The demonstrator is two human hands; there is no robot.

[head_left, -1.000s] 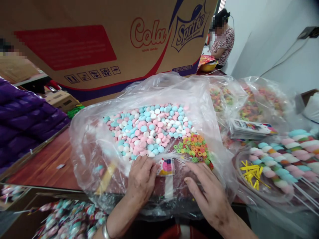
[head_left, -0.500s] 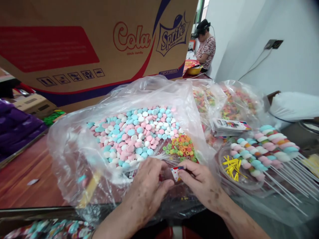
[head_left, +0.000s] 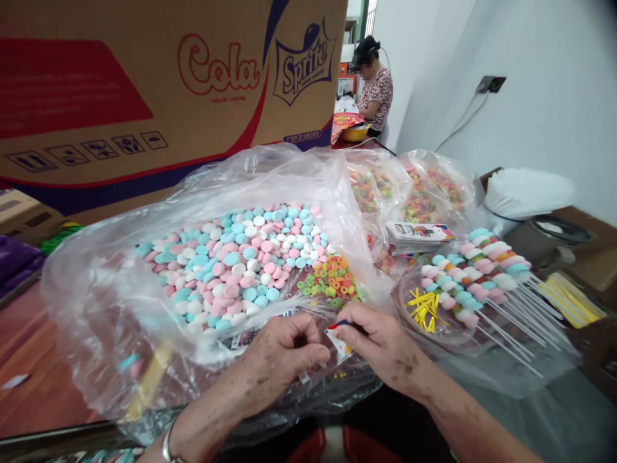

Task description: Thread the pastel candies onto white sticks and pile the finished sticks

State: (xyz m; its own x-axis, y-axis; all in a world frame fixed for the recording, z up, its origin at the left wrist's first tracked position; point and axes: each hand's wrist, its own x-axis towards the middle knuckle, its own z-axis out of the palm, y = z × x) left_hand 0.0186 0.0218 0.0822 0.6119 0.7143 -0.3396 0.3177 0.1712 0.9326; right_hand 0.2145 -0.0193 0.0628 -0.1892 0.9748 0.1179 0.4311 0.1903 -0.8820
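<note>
Candy packing workshop, shipping carton (head_left: 144,96), bulk bag of marshmallow sweets (head_left: 231,270), skewered candy sticks (head_left: 482,276), co-worker (head_left: 373,90)

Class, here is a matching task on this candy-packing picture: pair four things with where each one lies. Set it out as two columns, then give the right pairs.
Things
1. yellow twist ties
2. pastel round candies
3. small printed card
4. cardboard box

Places
A. pinched between the left hand and the right hand
B. standing behind the big clear bag
C. in the clear round tub
D. heaped inside the big clear bag

Pairs: 1-C, 2-D, 3-A, 4-B
</note>
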